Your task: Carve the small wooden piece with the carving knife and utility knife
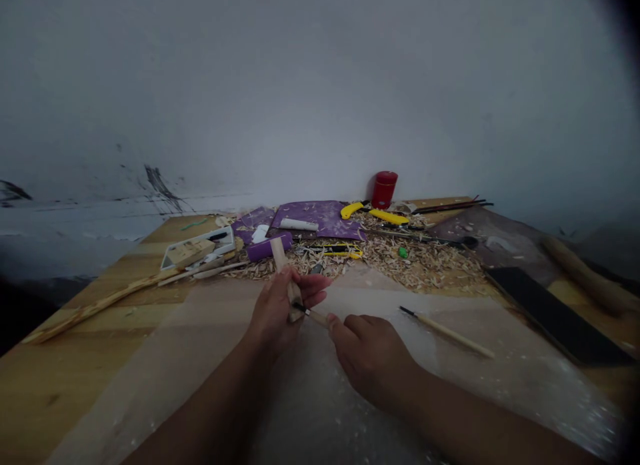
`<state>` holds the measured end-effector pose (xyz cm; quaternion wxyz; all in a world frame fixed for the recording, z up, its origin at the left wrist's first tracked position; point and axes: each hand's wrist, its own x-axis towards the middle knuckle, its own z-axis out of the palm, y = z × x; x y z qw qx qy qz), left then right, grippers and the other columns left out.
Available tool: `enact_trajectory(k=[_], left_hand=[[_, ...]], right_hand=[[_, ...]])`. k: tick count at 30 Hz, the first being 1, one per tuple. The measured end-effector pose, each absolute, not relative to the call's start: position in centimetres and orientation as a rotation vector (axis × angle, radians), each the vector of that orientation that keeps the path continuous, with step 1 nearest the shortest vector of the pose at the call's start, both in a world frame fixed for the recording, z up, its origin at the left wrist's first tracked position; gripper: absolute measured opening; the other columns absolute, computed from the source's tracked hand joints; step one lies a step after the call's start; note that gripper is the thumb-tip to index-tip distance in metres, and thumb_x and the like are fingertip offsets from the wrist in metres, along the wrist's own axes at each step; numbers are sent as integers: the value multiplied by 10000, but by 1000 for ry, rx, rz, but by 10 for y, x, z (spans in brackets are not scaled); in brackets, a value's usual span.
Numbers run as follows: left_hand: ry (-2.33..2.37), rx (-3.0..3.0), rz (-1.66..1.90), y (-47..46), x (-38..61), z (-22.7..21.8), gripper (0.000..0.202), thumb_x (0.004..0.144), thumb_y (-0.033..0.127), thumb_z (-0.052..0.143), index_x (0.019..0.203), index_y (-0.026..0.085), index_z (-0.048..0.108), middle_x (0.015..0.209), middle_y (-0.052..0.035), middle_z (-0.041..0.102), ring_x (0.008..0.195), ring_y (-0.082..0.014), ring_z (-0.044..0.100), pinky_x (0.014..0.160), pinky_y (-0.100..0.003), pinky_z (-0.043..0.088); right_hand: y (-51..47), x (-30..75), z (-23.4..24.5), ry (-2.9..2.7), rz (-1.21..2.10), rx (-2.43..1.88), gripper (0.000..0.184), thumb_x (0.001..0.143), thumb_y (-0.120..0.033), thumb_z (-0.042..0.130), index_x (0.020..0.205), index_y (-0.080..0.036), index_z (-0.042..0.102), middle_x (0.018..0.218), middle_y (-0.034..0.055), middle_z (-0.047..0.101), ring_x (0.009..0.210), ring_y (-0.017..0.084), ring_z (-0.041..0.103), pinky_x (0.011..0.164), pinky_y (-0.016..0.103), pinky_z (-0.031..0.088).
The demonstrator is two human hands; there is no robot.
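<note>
My left hand (274,306) is closed around a pale piece of wood (280,253), which sticks up and away past the thumb. In my right hand (373,355) is a carving chisel (316,317), gripped by its wooden handle. Its dark metal tip points left and meets the lower end of the wood, beside my left palm; whether it is cutting in cannot be made out. A second carving chisel (450,333) with a light wooden handle lies on the plastic sheet (310,398), to the right of my right hand.
Wood shavings (435,265) cover the table's back half, around yellow-handled cutters (389,217), purple sheets (325,215) and a purple roll (270,247). A red canister (385,189) stands by the wall. At left are a white tray (173,255) and a long stick (100,308); a dark flat board (555,315) lies right.
</note>
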<state>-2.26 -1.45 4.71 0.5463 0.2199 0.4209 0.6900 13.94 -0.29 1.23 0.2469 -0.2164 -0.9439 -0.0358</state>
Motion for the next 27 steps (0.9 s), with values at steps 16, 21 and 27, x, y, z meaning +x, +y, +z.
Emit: enact_trajectory(k=[16,21,27], left_hand=[[902,822,1419,-17,-38,47,283,793,438,479,681,181,444,766,-104,712,803,-248,666,693,-331,489],[873,847,1345,-18,-39,45,280,797,438,472,684,183,443,781,-103,710,835,-249,658,731,-353,483],[819,835,1291,-17,-33,40,248,813,389,458,683,177,461,749,-100,703,900,-281,636,796,-442,460]], right_hand=[[17,148,35,-2362,836,-687,181,831,-182,441,931,-203,591,739,-14,641,625,112,567,578,202,377],[16,153,44,-2441,856,-667,208,823,-159,431,914,-220,608,738,-16,643,624,113,565,584,205,364],[11,152,47,-2530,768,-699,167,819,-142,430,806,-211,581,714,-22,624,627,109,563,576,197,348]])
